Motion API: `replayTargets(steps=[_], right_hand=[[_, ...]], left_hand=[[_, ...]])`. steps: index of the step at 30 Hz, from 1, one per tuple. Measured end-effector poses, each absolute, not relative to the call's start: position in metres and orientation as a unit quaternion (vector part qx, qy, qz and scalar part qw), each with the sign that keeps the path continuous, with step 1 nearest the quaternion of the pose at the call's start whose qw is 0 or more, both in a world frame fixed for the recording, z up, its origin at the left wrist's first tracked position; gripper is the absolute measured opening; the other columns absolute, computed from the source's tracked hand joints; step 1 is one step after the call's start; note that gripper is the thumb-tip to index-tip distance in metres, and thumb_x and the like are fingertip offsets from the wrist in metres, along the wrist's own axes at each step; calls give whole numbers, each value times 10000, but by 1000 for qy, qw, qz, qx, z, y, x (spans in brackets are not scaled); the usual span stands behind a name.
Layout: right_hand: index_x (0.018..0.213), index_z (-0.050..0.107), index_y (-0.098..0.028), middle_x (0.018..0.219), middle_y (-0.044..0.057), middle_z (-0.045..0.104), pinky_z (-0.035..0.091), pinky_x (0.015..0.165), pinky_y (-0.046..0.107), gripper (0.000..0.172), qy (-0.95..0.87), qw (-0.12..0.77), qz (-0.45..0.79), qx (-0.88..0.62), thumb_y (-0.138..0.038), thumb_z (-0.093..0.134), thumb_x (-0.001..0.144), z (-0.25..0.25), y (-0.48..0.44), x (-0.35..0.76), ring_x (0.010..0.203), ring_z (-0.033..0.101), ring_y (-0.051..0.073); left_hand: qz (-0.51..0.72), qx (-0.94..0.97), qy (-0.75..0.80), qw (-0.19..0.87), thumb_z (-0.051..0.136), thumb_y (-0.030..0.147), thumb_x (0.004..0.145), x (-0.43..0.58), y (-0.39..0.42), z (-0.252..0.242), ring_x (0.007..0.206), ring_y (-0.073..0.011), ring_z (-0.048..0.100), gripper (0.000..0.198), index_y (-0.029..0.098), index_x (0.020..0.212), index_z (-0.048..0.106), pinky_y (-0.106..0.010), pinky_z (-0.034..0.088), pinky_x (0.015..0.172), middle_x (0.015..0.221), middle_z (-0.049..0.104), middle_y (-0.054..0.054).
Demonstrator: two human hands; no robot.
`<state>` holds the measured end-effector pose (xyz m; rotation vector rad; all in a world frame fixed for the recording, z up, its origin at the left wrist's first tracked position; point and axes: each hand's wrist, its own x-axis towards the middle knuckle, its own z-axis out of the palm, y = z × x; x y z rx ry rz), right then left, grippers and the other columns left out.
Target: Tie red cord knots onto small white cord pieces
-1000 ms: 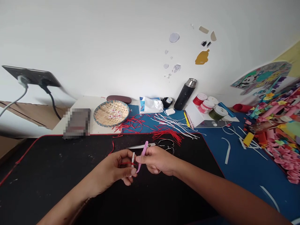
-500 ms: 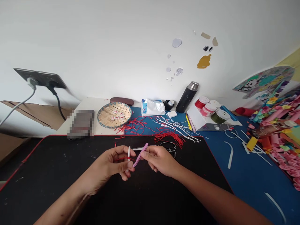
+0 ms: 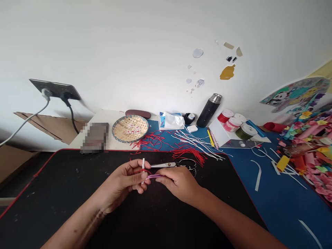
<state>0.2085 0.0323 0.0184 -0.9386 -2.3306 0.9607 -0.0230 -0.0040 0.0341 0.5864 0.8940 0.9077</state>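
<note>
My left hand (image 3: 129, 178) is closed, its thumb and fingers pinching a short upright white cord (image 3: 143, 163). A thin red cord (image 3: 145, 171) crosses the white one at the fingertips. In my right hand (image 3: 178, 181) are purple tweezers (image 3: 154, 176), held between thumb and fingers. Their tips point left and reach the left thumb beside the cords; I cannot tell whether they grip a strand. Just beyond the hands, scissors (image 3: 169, 165) with black handles lie on the black mat (image 3: 155, 221).
Loose red cords (image 3: 190, 155) and white cords (image 3: 199, 143) lie past the mat. Behind them stand a woven basket (image 3: 124, 137) holding small red-white pieces, a tissue box (image 3: 171, 121), a black flask (image 3: 209, 110) and thread spools (image 3: 246, 131). Colourful paper flowers (image 3: 319, 166) fill the right side.
The tweezers have turned from a steep slant to nearly level, their tips now at the left thumb. My right hand has rolled over, its back more upward. The view has shifted slightly.
</note>
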Motion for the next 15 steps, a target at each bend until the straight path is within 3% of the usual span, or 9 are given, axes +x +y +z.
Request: replayTargets(steps=[8,15], right_hand=[[891,773,-198,725,-8,711,358,607,230,248,-851,211,334,-346,-325,615,1033,19,26,204,619,587,118],[740,693,-176,603,-67,531,285,564,223,274,-795,157,445,-383,-292,654,985,31,22,199,559,434,77]], left_hand=[[436,290,407,749,922,371,768,-27,-3,36,638,-150,699,377,135,1008,752,-211,601,578,718,730,-44],[445,326,406,729,900,383,793,-27,-1,29,629,-156,702,329,153,973,748,-214,580,560,729,744,-43]])
